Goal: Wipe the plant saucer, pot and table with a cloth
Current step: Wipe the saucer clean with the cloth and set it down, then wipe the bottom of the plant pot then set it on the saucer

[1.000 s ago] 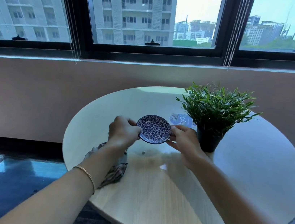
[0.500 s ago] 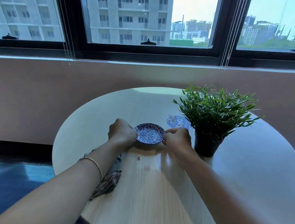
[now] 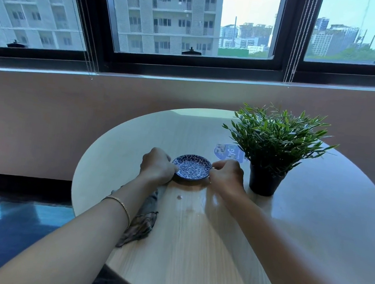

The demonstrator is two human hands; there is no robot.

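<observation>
A small blue-and-white patterned saucer (image 3: 192,167) rests flat on the round pale wooden table (image 3: 202,252). My left hand (image 3: 157,165) grips its left rim and my right hand (image 3: 227,175) grips its right rim. A crumpled grey patterned cloth (image 3: 142,222) lies on the table under my left forearm, partly hidden by it. To the right of the saucer stands a black pot (image 3: 264,181) holding a leafy green plant (image 3: 276,137).
A blue printed card (image 3: 227,152) lies behind the saucer, partly under the leaves. A small white crumb (image 3: 179,197) sits near the saucer. The table's left edge drops to a dark floor (image 3: 1,224). A wall and windows lie beyond.
The saucer was held tilted up above the table a second ago; now both hands have lowered it flat onto the tabletop. The camera view shifted slightly.
</observation>
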